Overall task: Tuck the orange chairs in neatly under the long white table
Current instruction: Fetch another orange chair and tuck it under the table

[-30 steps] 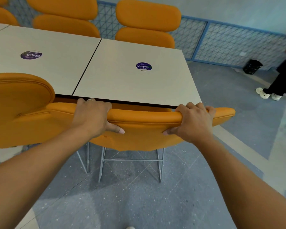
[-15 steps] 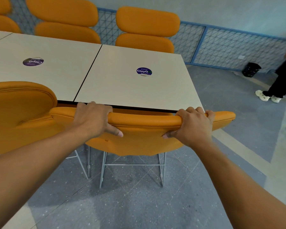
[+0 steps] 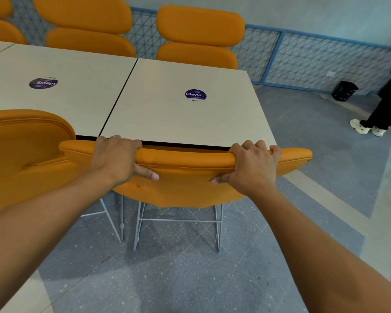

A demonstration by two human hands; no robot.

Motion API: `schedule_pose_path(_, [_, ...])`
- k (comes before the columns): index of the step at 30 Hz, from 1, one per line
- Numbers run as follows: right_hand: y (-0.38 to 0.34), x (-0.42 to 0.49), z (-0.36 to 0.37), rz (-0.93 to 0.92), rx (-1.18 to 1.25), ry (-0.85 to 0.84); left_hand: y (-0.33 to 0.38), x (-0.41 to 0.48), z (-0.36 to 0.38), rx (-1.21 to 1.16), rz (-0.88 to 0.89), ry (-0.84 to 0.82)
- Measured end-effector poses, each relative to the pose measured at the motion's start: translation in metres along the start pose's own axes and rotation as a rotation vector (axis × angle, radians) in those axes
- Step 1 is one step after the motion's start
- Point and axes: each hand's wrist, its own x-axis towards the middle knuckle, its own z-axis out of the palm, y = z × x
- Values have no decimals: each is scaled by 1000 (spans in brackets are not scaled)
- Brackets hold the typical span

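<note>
An orange chair [image 3: 185, 177] with thin grey metal legs stands right in front of me, its backrest top almost against the near edge of the long white table [image 3: 167, 118]. My left hand [image 3: 117, 159] grips the backrest's top edge on the left, fingers curled over it. My right hand [image 3: 253, 168] grips the same edge on the right. The seat is hidden under the tabletop. A second orange chair [image 3: 25, 154] stands close on the left, its back overlapping the first one's.
Across the table, three more orange chairs [image 3: 199, 37] stand against a blue mesh railing [image 3: 303, 59]. Round purple stickers [image 3: 195, 95] lie on the tabletop. A person's legs in white shoes [image 3: 368, 129] and a black bin [image 3: 344, 91] are at the right.
The chair back and both hands have shifted slightly forward toward the table edge, and my view has tilted down a little. Both grips are unchanged.
</note>
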Motion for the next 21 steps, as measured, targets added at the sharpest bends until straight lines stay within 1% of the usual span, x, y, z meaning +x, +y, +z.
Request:
schedule_pose_path(4, [13,0,-2,1,9,-17,11,-1,2,9,5,-1])
schedule_pose_path(7, [15,-3,-2,-2,8,1,12,-2,4,20,2,19])
schedule_pose_path(16, [13,-6,-2,-1,5,-12,5,-18,18,-153,14,93])
schedule_pose_path(21, [14,-8,-2,-7,-7,-18,6,-38,18,-225,2,180])
